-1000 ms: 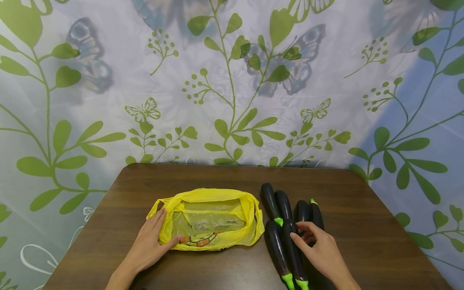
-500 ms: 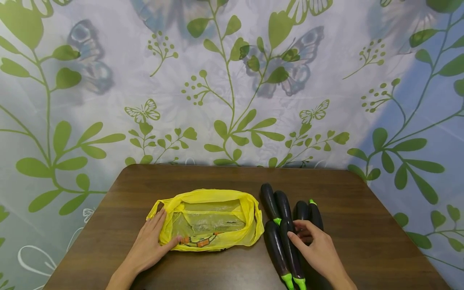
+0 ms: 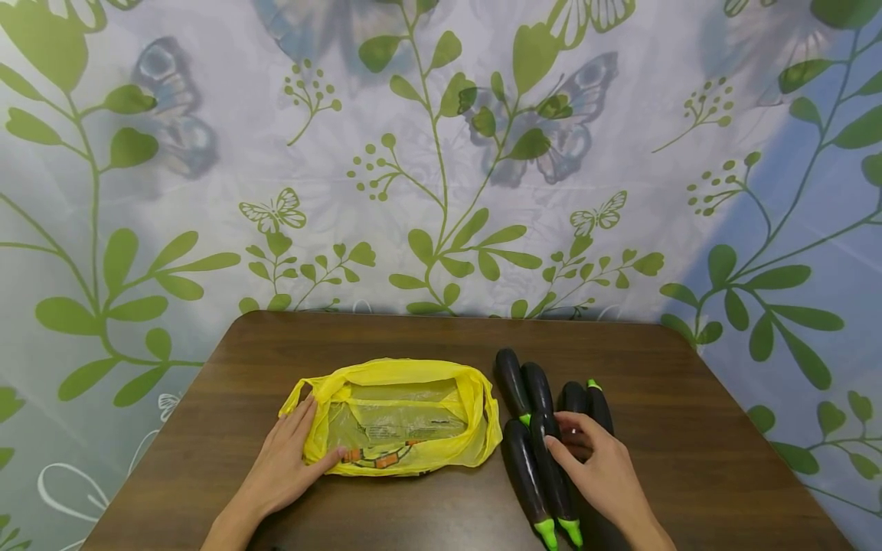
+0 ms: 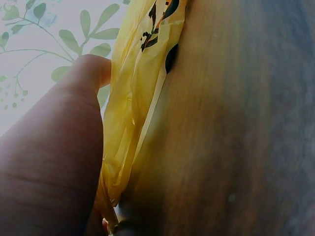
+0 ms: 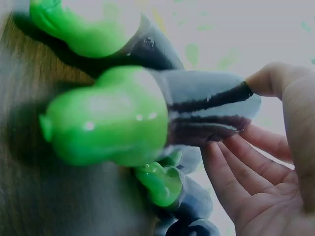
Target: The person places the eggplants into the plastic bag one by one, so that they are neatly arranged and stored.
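A yellow plastic bag [image 3: 406, 373] lies on the table with its mouth spread open, showing printed text and orange marks inside. My left hand [image 3: 285, 463] rests on the bag's left side, fingers straight, thumb over the near edge. In the left wrist view, the thumb [image 4: 91, 71] touches the yellow plastic [image 4: 135, 93]. To the right of the bag, my right hand [image 3: 605, 465] pinches a dark eggplant [image 3: 551, 471] between thumb and fingers. Its bright green cap [image 5: 113, 118] points toward the right wrist camera. Another eggplant [image 3: 524, 471] lies close along its left side.
Behind the held one lie more eggplants, two side by side [image 3: 511, 380] and another pair [image 3: 601, 409] beyond the right hand. The brown wooden table [image 3: 441, 337] ends at a hanging cloth [image 3: 441, 191] printed with leaves and butterflies.
My right hand, with the eggplant in its pinch, shifts very slightly left. The left hand and the bag stay where they were.
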The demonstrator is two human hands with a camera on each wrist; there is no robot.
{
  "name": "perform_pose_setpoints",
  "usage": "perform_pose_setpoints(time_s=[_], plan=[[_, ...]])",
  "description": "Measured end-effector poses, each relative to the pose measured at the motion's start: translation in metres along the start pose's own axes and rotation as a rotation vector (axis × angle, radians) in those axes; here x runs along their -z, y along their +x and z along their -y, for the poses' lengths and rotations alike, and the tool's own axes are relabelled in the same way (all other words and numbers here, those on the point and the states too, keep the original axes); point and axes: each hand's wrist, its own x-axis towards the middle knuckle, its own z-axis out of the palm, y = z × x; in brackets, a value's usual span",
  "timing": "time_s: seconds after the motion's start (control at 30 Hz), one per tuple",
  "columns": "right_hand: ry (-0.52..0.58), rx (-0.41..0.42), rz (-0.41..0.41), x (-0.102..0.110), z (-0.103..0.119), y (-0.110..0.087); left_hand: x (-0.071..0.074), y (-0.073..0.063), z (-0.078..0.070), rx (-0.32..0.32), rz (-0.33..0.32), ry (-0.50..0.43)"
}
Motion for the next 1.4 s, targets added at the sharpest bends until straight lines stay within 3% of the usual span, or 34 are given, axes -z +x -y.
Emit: perform_pose_setpoints(time_s=[0.53,1.4], plan=[[-0.052,0.089,-0.054,-0.002,0.002,0.002,0.001,0.0,-0.001,-0.009,0.0,0.004],[-0.028,0.129,-0.015,-0.01,0.017,0.013,0.003,-0.002,-0.003,-0.014,0.003,0.02]])
